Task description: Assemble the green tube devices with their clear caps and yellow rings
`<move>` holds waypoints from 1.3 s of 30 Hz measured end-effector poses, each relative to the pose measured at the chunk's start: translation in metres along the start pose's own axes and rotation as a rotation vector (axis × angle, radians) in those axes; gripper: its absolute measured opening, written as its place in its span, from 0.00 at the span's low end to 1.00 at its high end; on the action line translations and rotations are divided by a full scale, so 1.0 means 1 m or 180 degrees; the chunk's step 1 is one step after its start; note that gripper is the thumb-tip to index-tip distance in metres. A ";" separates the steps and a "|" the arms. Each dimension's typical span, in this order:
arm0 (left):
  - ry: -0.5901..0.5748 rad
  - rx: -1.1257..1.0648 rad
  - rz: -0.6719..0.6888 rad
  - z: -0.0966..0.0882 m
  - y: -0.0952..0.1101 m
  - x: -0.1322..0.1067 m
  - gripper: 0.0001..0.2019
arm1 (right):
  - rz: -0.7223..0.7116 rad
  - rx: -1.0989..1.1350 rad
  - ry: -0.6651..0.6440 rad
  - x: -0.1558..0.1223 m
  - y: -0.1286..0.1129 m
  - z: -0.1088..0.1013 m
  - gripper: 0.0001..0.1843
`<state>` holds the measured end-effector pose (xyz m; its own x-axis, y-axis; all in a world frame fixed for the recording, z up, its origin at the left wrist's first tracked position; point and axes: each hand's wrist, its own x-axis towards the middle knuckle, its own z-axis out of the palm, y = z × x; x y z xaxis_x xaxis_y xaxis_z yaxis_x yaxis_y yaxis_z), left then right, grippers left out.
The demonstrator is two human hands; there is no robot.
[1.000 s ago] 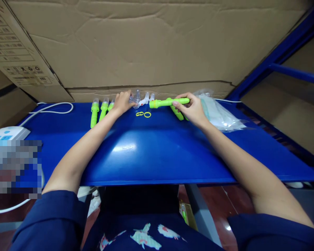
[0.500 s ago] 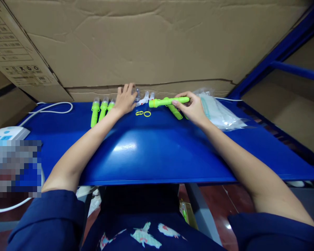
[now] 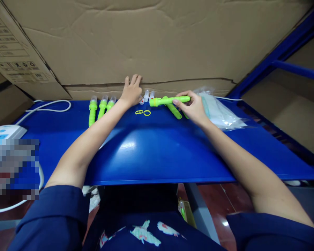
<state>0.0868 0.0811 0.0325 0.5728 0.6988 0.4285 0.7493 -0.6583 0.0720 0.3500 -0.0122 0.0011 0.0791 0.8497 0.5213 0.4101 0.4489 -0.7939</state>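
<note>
Left fingers (image 3: 133,80) farther forward, hold unclear

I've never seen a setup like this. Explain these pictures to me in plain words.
There is no machine here: you see one person's two bare hands. The camera is worn on that person's head, looking forward and down, so the forearms reach away from you.

The surface is a blue table with cardboard behind it. On it, at the left, are a white power strip and three green sticks with clear caps. Near the middle are small white pieces with clear tops and yellow rings; at the right is a clear plastic bag.

The right hand holds a green tube sideways. The left hand is beside the small white pieces; whether it grips anything is hidden.
</note>
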 end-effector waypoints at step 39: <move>-0.0477 -0.2757 0.0080 -0.011 0.017 -0.070 0.15 | 0.0931 0.1098 -0.0752 -0.018 -0.012 0.029 0.29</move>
<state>0.0559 0.0178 0.0132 0.6690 0.6705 0.3208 0.2551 -0.6125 0.7482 0.3175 -0.0247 -0.0081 -0.0782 0.9749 0.2084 0.0744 0.2142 -0.9740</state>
